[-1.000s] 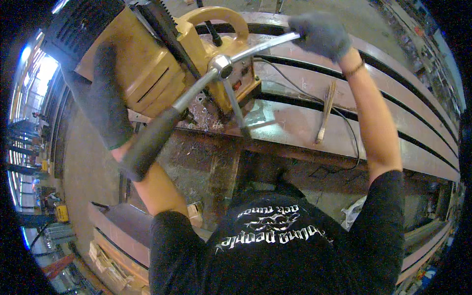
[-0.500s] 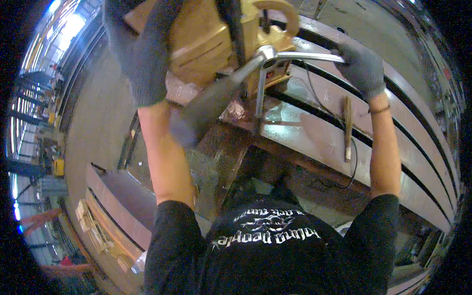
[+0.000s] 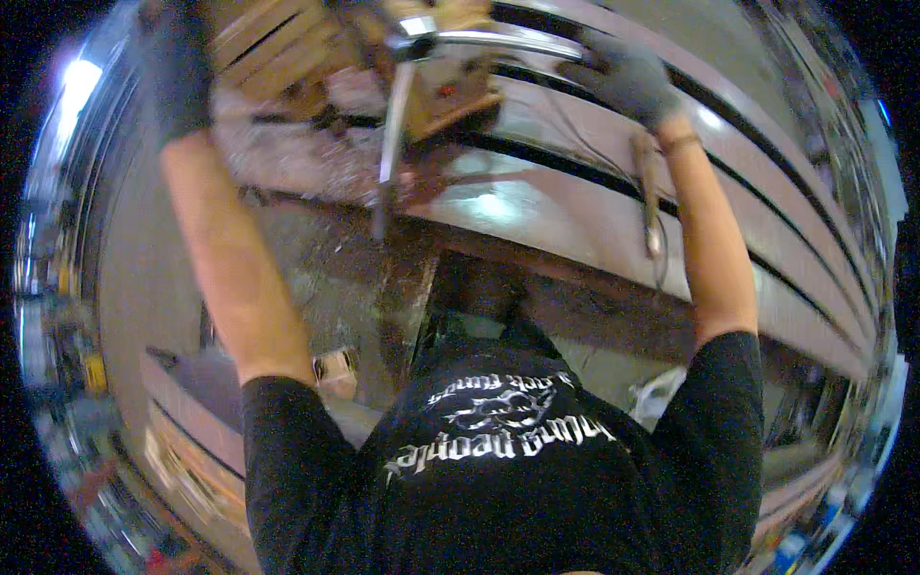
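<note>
My right hand [image 3: 628,81], in a grey knit glove, is closed around the outer end of a shiny metal spoke [image 3: 508,40]. This spoke belongs to a hub handle [image 3: 416,34] on a yellow machine [image 3: 273,48], and another spoke [image 3: 391,134] points down toward me. My left hand [image 3: 177,81], also gloved in grey, reaches to the machine's left side at the top edge. Motion smears its fingers, and part of it is cut off. Metal shavings [image 3: 355,91] lie around the machine's base.
The machine stands on a slotted metal table [image 3: 565,216]. A wooden-handled tool [image 3: 648,196] lies on it below my right wrist, with a dark cable [image 3: 575,125] nearby. Lower left is a slab with pale wooden pieces [image 3: 182,460] beside it.
The whole view has shifted, so the machine and both hands now sit further left and higher. A blurred grey length beside the hub no longer shows. My right hand stays on its spoke.
</note>
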{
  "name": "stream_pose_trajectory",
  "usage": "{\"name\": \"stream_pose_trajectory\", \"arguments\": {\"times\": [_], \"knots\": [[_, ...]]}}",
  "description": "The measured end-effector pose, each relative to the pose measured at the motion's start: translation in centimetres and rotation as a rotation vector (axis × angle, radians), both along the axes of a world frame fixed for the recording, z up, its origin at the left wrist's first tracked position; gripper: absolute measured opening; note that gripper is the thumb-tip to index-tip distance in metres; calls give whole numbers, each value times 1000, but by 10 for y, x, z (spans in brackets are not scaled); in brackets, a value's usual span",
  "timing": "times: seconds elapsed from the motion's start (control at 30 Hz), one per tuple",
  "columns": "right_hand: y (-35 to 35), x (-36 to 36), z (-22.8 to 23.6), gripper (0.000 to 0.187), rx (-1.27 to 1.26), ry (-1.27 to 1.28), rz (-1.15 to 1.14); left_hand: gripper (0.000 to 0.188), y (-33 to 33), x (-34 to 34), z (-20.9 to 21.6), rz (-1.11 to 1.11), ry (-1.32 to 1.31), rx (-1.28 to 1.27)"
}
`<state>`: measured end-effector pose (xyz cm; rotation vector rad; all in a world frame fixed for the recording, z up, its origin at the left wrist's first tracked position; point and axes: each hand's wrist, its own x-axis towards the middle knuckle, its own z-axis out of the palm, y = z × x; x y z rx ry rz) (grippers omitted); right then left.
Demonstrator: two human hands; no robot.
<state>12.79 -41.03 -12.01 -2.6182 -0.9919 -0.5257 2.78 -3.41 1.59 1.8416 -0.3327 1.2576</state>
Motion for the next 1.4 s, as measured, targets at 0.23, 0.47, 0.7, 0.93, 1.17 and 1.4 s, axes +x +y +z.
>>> {"name": "stream_pose_trajectory", "arguments": {"times": [0.23,0.47,0.7,0.93,1.17,1.4], "knots": [[-2,-24,-58,35,9,-71,-178,49,7,-9,27,-170,45,-40],[42,-120,-117,19,168,-14,-312,56,45,97,13,-528,-67,-57],[61,-165,-117,19,226,140,-424,54,3,73,1,19,-122,18],[53,-159,-79,32,586,435,-206,37,-49,29,-11,16,-157,-50],[-164,-171,-123,47,231,126,-1132,29,-114,10,-5,-151,-172,-40],[-285,-163,-206,30,759,603,-1067,36,-219,-1,-5,-571,-300,-54]]}}
